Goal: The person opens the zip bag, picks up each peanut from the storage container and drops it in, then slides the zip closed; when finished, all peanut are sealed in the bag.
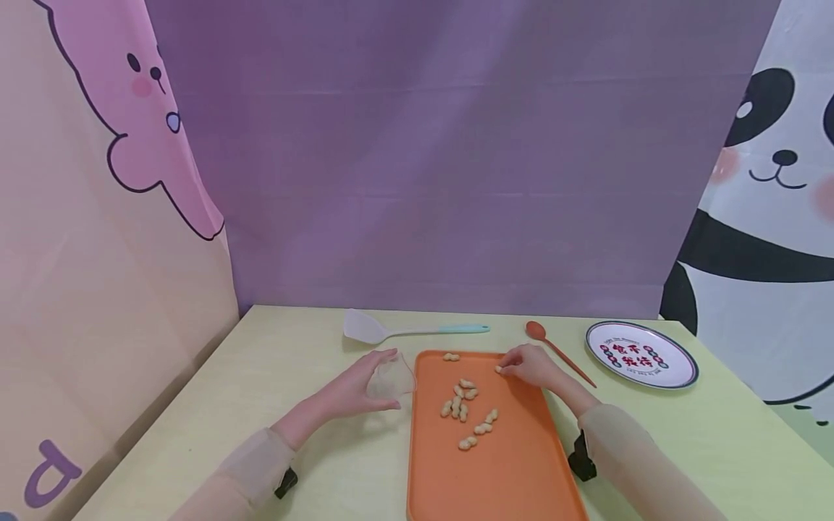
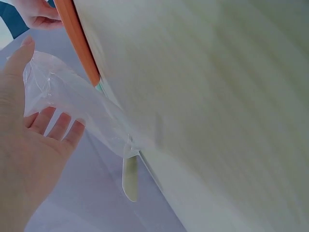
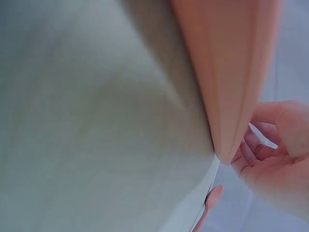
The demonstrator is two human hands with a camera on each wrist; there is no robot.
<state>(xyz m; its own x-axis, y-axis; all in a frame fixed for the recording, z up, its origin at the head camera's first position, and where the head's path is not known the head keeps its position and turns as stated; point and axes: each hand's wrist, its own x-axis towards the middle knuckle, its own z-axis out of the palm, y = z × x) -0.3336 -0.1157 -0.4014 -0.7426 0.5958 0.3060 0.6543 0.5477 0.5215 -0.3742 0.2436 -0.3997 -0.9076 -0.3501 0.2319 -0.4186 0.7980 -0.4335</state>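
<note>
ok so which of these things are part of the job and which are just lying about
Seemingly in the job:
peanuts, one pinched by the right hand
orange tray beneath them
clear plastic bag in the left hand

Probably just lying about:
spatula
red spoon
printed plate

Purple backdrop [image 1: 443,159] and cartoon hangings [image 1: 775,311] suggest a staged booth.

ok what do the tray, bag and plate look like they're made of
Tray: probably moulded plastic, matte; one even orange all over, with a raised rim.
Bag: most likely thin plastic film, glossy; see-through, with shiny creases.
Plate: glossy white with a dark edge and printed design; could be enamel, melamine or ceramic.
</note>
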